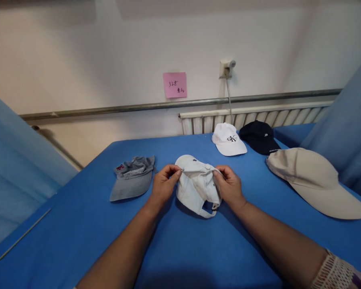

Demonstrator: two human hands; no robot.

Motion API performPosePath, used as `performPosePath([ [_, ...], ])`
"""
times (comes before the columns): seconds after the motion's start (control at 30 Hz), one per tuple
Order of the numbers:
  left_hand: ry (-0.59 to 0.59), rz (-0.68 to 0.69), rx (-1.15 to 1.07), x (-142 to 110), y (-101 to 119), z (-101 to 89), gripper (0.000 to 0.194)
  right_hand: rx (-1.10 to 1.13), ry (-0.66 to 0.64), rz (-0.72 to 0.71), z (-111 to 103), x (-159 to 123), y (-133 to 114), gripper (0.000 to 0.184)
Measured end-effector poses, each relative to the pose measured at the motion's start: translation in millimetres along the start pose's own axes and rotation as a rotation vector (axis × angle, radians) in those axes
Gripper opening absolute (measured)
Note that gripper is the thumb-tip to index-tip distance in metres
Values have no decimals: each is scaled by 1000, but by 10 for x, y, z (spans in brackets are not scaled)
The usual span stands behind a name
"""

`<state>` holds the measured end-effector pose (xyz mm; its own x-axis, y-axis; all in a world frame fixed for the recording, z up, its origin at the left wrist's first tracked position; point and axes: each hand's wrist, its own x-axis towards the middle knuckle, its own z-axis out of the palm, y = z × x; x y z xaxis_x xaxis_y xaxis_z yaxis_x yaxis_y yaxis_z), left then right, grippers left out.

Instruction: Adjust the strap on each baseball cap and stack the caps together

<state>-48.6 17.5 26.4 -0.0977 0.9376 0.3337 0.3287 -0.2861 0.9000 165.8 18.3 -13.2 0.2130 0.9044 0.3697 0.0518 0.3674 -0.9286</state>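
Over the middle of the blue cloth (177,249), two bare hands are holding one off-white baseball cap (186,196) between them. The left hand (165,184) is pinching its left edge; the thumb and fingertips are almost meeting, with only fabric between. The right hand (231,188) is gripping the opposite edge in a similar manner, its fingers also nearly closed. The crown is sagging into folds, and the back strap (207,214), with a small buckle (214,207), is facing the person. Whether the lower rim is resting on the cloth, I am not able to tell.

To my judgement, this step is asking for a light and equal hold. Both hands should be pulling gently outward, at one height, so that the folds are opening and the cap is not twisting. The fingers should be taking a single layer, because a doubled one could be hiding a crease. The right hand should be avoiding the buckle. As the grey cap (132,182) is lying just beside the left hand, that elbow and wrist should be moving with small gestures only.
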Motion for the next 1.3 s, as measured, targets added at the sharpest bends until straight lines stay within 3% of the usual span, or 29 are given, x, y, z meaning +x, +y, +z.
performPosePath([
  [0.1,36,-10,-24,54,-8,-69,13,-93,-64,-178,-60,-76,-149,4],
  [0.2,61,15,-13,64,-35,-96,15,-94,-303,-309,-108,-244,-314,3],
  [0.27,8,23,20,68,-71,-103,16,-90,-476,-374,-111,-345,-382,6],
  [0.33,-86,11,48,82,-112,-110,16,-103,-548,-397,-88,-395,-401,7],
  [0.4,-137,-2,59,103,-132,-138,17,-132,-500,-389,-54,-384,-378,8],
  [0.53,-140,-5,171,115,-6,-314,23,-151,-280,-382,-10,-291,-272,11],
  [0.7,-510,-76,424,-33,250,-492,27,-127,-256,-442,16,-289,-182,14],
  [0.83,-612,-56,507,-126,267,-435,18,-126,-268,-453,31,-323,-176,15],
  [1.03,-565,6,499,-134,268,-417,15,-121,-284,-448,14,-313,-162,14],
  [1.13,-546,18,515,-177,243,-381,26,-125,-292,-445,4,-321,-155,14],
  [1.3,-540,17,519,-212,191,-304,13,-125,-295,-440,2,-331,-169,15],
])
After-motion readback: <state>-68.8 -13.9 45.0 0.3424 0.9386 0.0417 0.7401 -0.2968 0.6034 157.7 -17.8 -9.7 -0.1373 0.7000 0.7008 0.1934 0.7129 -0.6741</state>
